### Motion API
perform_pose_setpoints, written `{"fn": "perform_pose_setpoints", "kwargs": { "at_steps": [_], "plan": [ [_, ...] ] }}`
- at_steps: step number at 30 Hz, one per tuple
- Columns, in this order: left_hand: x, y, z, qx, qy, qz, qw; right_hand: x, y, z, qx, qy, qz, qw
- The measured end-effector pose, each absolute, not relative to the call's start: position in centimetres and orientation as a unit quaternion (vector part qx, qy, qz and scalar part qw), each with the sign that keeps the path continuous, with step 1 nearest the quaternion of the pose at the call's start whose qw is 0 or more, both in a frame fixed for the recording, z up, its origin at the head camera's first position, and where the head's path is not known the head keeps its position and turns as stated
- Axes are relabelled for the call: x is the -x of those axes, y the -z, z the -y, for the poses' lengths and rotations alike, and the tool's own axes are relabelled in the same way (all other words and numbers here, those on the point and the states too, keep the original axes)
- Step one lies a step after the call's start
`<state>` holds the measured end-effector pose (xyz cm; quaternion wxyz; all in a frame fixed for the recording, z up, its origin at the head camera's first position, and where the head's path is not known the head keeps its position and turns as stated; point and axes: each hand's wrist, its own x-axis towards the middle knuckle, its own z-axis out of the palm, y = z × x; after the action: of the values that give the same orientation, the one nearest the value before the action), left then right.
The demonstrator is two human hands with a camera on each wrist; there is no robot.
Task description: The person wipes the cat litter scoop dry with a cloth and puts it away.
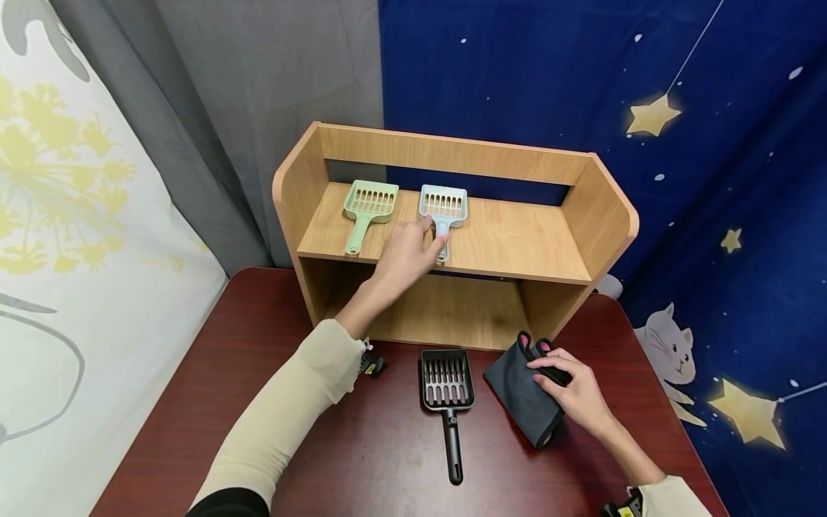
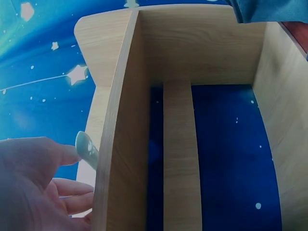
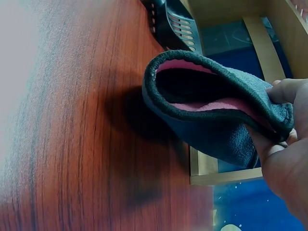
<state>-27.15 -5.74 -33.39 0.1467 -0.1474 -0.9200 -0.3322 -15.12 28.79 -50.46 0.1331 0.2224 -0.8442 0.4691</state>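
Observation:
On the upper shelf, my left hand [image 1: 408, 253] is at a light blue litter scoop [image 1: 444, 205], thumb and forefinger on either side of its handle. In the left wrist view that handle [image 2: 87, 148] pokes past the shelf edge beside my thumb. A green litter scoop [image 1: 371, 205] lies to its left with its handle toward me. Over the table at the right, my right hand [image 1: 577, 391] pinches a folded dark grey cloth [image 1: 525, 391]. The right wrist view shows the cloth's pink inner side [image 3: 224, 104] between the folds. A black litter scoop [image 1: 447, 380] lies left of the cloth.
The two-level wooden shelf [image 1: 452, 147] stands at the back of the dark red table [image 1: 362, 459], its lower compartment facing me. Behind it hang a grey curtain [image 1: 278, 72] and a blue starry curtain [image 1: 517, 79]. A white patterned cloth [image 1: 77, 287] borders the left.

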Motion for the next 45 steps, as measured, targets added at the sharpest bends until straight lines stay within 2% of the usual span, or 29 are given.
{"fn": "perform_pose_setpoints", "kwargs": {
  "at_steps": [7, 15, 22, 30, 38, 45],
  "plan": [
    [24.9, 33.4, 6.8, 0.157, 0.333, 0.907, 0.205, 15.2, 50.4, -29.1, -0.240, -0.458, 0.844, 0.140],
    [20.9, 35.2, 7.3, 0.227, 0.361, 0.856, 0.293, 15.5, 50.5, -29.3, -0.259, -0.452, 0.843, 0.133],
    [17.6, 37.7, 7.0, 0.262, 0.371, 0.835, 0.312, 15.3, 50.7, -29.8, -0.246, -0.428, 0.860, 0.128],
    [14.0, 42.2, 6.6, 0.275, 0.386, 0.845, 0.249, 15.0, 51.1, -30.0, -0.216, -0.415, 0.878, 0.102],
    [11.8, 46.9, 6.1, 0.230, 0.363, 0.892, 0.138, 15.1, 51.1, -30.0, -0.201, -0.401, 0.890, 0.080],
    [10.2, 50.8, 5.1, 0.164, 0.340, 0.922, 0.080, 15.2, 51.7, -30.1, -0.194, -0.402, 0.891, 0.077]
  ]
}}
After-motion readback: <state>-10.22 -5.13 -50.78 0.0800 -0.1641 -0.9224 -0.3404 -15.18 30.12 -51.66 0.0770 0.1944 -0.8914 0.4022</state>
